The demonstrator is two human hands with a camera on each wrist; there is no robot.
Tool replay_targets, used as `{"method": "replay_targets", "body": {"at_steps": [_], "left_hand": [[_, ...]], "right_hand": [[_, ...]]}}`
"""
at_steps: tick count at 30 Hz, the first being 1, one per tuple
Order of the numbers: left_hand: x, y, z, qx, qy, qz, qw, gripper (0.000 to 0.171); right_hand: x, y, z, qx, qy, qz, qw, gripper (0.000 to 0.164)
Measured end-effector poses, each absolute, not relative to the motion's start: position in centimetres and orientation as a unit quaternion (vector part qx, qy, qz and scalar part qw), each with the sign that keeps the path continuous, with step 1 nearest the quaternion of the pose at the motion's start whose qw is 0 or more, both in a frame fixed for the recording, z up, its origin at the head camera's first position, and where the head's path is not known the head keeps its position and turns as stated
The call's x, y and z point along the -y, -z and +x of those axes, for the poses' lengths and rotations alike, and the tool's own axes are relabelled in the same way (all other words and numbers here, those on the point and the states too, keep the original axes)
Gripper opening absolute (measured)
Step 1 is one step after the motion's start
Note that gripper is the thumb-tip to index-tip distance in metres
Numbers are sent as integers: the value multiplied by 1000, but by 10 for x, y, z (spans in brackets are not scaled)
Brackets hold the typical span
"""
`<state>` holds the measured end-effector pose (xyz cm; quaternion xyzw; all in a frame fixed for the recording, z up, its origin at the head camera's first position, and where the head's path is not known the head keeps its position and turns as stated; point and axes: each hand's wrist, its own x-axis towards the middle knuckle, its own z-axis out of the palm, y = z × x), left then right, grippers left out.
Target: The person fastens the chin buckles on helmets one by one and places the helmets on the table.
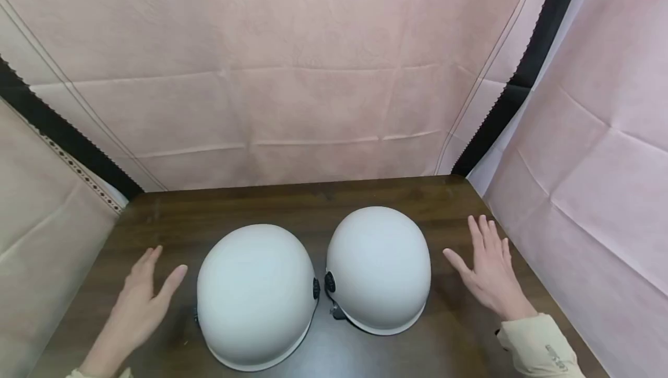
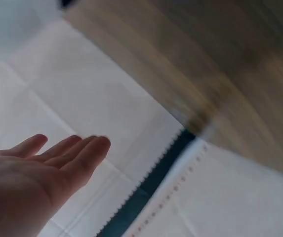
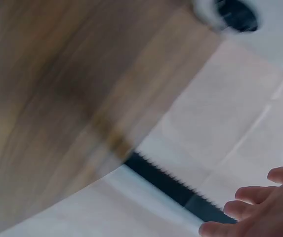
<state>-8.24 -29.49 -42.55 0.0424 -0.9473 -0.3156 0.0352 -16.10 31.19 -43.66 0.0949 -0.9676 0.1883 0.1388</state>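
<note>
Two white helmets sit side by side on a brown wooden table, domes upward. The left helmet (image 1: 256, 294) is the larger in the head view and has a black round fitting on its right side. On the right helmet (image 1: 381, 268), a black knob (image 1: 330, 282) shows at the left, with a dark strap piece below it. My left hand (image 1: 135, 302) is held apart from the left helmet, fingers extended and thumb spread. To the right of the other helmet, my right hand (image 1: 490, 273) is likewise spread, holding nothing. Both wrist views show empty, extended fingers.
The wooden table (image 1: 292, 195) ends at a straight back edge. Pale pink creased fabric (image 1: 323, 76) hangs behind it, with more fabric along the left and right sides. Black strips (image 1: 516, 88) run down the fabric's corners.
</note>
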Motion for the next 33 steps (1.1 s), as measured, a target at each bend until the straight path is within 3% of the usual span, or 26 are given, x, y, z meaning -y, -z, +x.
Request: {"method": "replay_targets", "body": {"at_steps": [6,14,20,33], "left_hand": [[263,417,-71,926,374,41,-21,84],[237,420,-69,914,404,37,-5,84],[226,421,-70,908,417,32,1,82],[209,416,-75,920,382,5,83,81]], "right_hand": [[-266,427,-144,949,-221,141,173,92],[-192,409,-128,920,-238,231,210,98],[-139,403,-119,903,-309,268,135,101],[-68,404,-117,871,-405,274,44,96]]}}
